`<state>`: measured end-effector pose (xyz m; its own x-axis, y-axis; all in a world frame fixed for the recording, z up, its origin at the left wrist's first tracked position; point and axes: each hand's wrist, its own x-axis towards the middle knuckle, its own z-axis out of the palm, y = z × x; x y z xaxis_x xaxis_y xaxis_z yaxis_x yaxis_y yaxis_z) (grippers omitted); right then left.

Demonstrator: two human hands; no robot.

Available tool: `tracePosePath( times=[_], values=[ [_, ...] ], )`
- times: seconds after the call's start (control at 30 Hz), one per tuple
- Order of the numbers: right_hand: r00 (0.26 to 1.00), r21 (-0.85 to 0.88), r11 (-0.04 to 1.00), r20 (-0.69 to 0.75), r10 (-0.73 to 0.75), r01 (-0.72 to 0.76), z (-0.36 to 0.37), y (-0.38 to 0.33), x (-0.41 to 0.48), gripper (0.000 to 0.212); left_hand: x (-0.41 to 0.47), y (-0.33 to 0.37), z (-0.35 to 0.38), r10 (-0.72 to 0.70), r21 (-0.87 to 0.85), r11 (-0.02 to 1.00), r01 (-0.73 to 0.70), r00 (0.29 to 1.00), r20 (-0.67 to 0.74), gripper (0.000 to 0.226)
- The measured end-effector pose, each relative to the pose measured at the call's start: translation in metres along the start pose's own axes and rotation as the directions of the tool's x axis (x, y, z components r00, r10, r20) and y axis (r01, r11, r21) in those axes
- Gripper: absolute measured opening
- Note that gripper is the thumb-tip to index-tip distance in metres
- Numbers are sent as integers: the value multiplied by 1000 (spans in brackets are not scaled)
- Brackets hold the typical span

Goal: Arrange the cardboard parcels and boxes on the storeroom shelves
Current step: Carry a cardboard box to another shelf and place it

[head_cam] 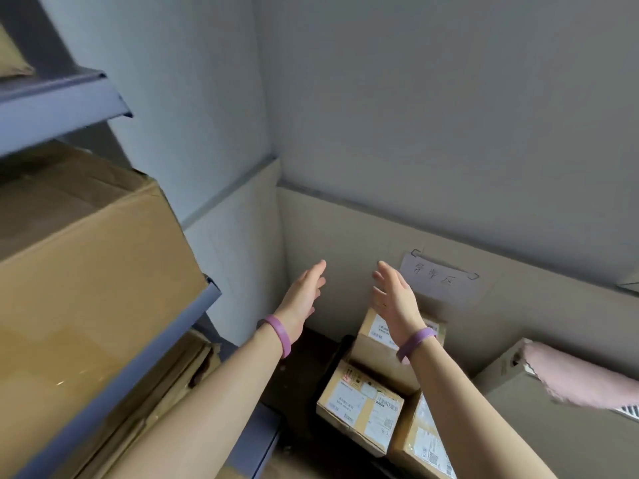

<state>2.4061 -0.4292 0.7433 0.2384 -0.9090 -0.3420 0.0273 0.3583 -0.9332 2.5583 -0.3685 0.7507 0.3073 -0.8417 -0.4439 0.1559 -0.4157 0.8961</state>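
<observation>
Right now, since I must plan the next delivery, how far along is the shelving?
Done: a large brown cardboard box sits on the grey metal shelf. In hand: nothing; the left hand and right hand hover open and empty. Left: three small labelled cardboard parcels lie low in the corner, off the shelves.

Open air fills the middle of the frame before the corner walls (432, 115). At lower centre, a dark strip of floor (311, 371) lies bare between the shelves (62, 102), packed with a large box (86, 254), and three stacked parcels (359, 406). A bigger box (553, 430) blocks the lower right.
</observation>
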Motion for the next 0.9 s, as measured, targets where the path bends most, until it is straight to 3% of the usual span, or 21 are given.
tracePosePath(
  times=[0.1,0.23,0.43,0.57,0.7,0.77,0.9],
  values=[
    [996,-10,1000,87,-8,9,27,-13,-14,35,-26,12,-20,35,-38,999,-38,996,-79,56],
    [964,-61,997,264,-36,53,66,-26,-34,40,-67,22,-50,90,-125,985,-122,968,-236,52],
    [836,-149,985,549,5,92,114,-20,-82,36,-146,-1,-78,70,-220,953,-211,854,-516,26],
    [662,-200,975,745,90,92,143,-5,-141,28,-219,-33,-96,28,-249,934,-256,748,-664,40],
    [444,-216,969,885,142,122,166,15,-216,51,-300,-67,-109,-10,-267,912,-311,634,-774,60],
    [347,-229,963,922,168,141,174,28,-253,43,-340,-83,-112,-31,-275,897,-345,572,-819,61],
    [179,-261,950,957,230,172,191,50,-324,51,-417,-119,-116,-85,-267,877,-399,417,-905,60]
  ],
)
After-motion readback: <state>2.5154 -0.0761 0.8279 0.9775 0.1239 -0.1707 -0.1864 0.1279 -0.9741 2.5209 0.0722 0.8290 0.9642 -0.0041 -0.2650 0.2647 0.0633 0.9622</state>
